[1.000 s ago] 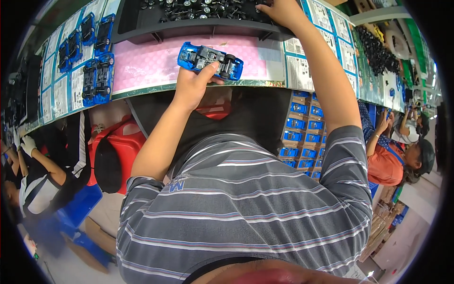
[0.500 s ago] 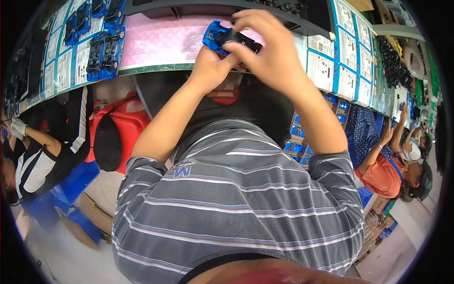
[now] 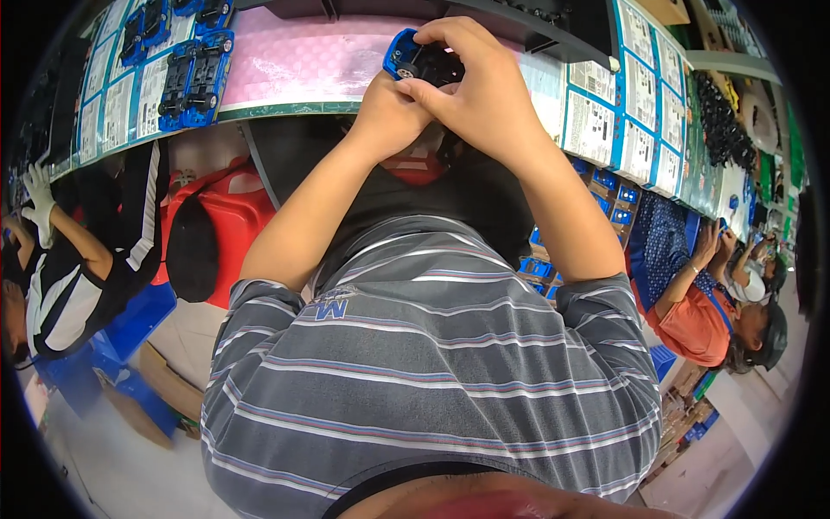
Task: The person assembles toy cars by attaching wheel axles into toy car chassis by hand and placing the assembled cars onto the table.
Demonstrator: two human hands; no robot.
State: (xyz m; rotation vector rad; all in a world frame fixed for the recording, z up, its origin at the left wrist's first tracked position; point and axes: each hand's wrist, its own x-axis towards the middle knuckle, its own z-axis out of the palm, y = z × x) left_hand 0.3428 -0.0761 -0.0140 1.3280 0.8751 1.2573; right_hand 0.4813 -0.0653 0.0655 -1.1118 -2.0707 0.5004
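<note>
Hands meet over the near edge of the tabletop (image 3: 285, 108) and hold one toy car (image 3: 413, 59) between them. The left hand (image 3: 391, 112) grips the car from below and from the near side, fingers closed around its body. The right hand (image 3: 484, 91) covers the car from above and from the right, fingers curled over its top. The car is blue with a dark underside and a wheel showing; it sits above a pink mat (image 3: 303, 56) that lies on the tabletop, and whether it touches the mat cannot be told.

Left of the hands, more blue cars (image 3: 194, 78) lie on printed cards (image 3: 112, 104) along the tabletop edge. Right of the hands, further printed cards (image 3: 618, 108) run along the tabletop. A dark tray (image 3: 553, 26) stands beyond the hands, at the far side of the mat.

Below the tabletop, a red container (image 3: 229, 233) stands to the left. Blue boxes (image 3: 540, 268) show to the right of the person's arm. A co-worker with a white glove (image 3: 39, 186) sits at the far left; another in an orange top (image 3: 700, 320) sits at the right.
</note>
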